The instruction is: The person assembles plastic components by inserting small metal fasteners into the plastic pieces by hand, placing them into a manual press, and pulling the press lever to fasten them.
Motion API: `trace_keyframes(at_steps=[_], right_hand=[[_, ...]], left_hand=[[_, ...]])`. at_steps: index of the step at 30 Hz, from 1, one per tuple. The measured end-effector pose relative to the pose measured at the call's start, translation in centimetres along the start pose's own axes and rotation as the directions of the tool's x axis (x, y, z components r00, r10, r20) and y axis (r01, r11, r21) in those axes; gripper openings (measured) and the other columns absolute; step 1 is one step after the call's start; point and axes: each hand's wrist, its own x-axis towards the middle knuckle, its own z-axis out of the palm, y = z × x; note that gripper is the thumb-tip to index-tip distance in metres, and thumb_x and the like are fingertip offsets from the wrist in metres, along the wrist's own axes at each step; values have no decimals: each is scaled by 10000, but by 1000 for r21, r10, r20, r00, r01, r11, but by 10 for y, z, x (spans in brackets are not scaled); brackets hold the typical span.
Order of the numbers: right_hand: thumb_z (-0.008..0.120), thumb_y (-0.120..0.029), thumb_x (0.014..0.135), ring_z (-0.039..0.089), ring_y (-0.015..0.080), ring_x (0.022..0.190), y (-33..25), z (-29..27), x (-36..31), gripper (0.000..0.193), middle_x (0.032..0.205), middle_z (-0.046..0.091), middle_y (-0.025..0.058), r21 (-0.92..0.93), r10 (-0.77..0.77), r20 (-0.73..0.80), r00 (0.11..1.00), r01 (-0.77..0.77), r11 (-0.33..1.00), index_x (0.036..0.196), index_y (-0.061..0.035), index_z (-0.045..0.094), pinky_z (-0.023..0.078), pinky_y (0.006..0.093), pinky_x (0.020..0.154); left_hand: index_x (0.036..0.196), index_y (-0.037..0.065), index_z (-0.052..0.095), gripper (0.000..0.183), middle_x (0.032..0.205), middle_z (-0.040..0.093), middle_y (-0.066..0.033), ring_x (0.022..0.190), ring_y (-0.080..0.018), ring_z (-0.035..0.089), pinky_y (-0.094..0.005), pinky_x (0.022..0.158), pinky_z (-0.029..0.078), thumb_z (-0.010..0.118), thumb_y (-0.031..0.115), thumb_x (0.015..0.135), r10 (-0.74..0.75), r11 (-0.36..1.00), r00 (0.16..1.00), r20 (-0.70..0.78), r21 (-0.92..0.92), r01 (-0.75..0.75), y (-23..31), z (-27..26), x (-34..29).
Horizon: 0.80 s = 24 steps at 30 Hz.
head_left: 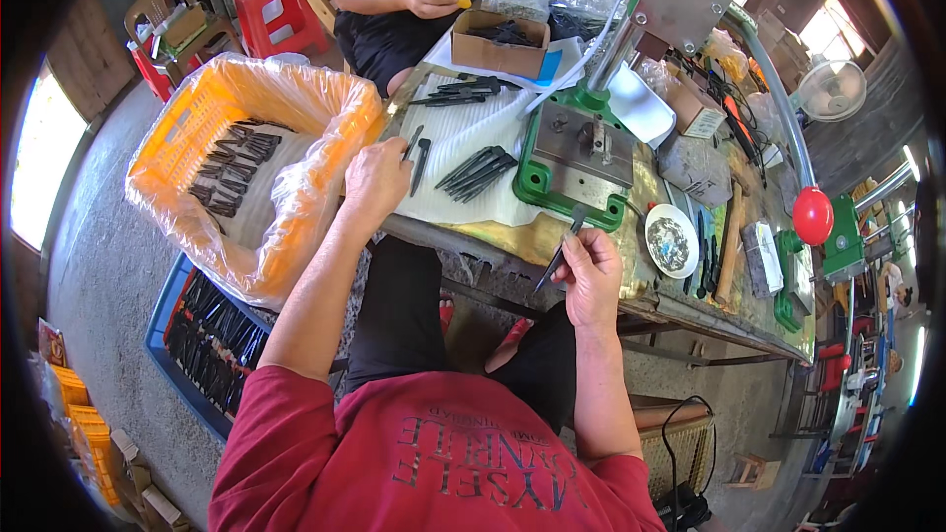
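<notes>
My right hand (591, 271) pinches a slim dark tapered piece (554, 264), held slantwise in front of the green bench press (579, 153). By the table's left edge, my left hand (379, 177) is closed; a thin dark piece (413, 141) juts from its fingers. Right beside it lies a similar black piece (421, 166) on the white foam sheet (443, 202). A fanned group of black pieces (477, 172) rests between that hand and the press, and another bunch (461, 91) lies farther back. A steel block (576, 160) sits on the press base.
At left stands a yellow crate (187, 128) lined with clear plastic, holding dark pieces; below it is a blue crate (163, 325). A white bowl (672, 240) and a wooden handle (731, 241) lie right of the press. Across the table, a co-worker's hand (434, 2) is near a cardboard box (500, 54).
</notes>
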Motion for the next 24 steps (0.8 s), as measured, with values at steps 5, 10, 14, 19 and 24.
trace_keyframes(at_steps=[5, 10, 14, 19, 24], right_hand=[[574, -108, 765, 452, 58, 481, 8, 0, 0, 118, 655, 507, 15, -10, 42, 6, 999, -42, 999, 743, -32, 486, 397, 177, 439], [569, -105, 768, 456, 64, 484, 7, -3, -2, 116, 651, 505, 15, 5, 45, -5, 999, -45, 999, 739, -33, 482, 394, 178, 442], [566, -110, 772, 466, 73, 494, 9, 5, -5, 120, 646, 503, 16, -59, 57, -15, 998, -58, 997, 735, -35, 479, 392, 179, 452], [564, -121, 776, 477, 79, 514, 14, 19, -6, 121, 633, 497, 11, 4, 34, 17, 999, -34, 999, 751, -37, 479, 398, 189, 473], [565, -122, 778, 470, 75, 517, 16, 15, -6, 125, 632, 493, 8, -15, 33, -5, 999, -33, 999, 755, -33, 481, 393, 187, 476]], left_hand=[[886, 16, 573, 250, 842, 578, -184, 799, -321, 554, -387, 717, 419, 574, 171, 689, -64, 983, 988, 137, 182, 38, -10, 10, 6], [874, 17, 570, 220, 833, 575, -172, 776, -322, 549, -386, 699, 424, 564, 158, 706, 44, 992, 999, 3, 120, -45, 7, 1, -2], [864, -2, 564, 184, 775, 581, -136, 694, -247, 567, -310, 615, 441, 566, 104, 714, 283, 902, 957, 66, -358, -242, 51, -7, -36], [956, -18, 535, 247, 693, 571, -54, 627, -63, 506, -225, 579, 428, 578, 76, 732, 374, 723, 846, 380, -691, -9, 85, 4, -73], [969, -39, 524, 261, 674, 543, -32, 626, -39, 479, -196, 584, 415, 580, 36, 726, 399, 701, 835, 378, -713, -12, 86, 14, -76]])
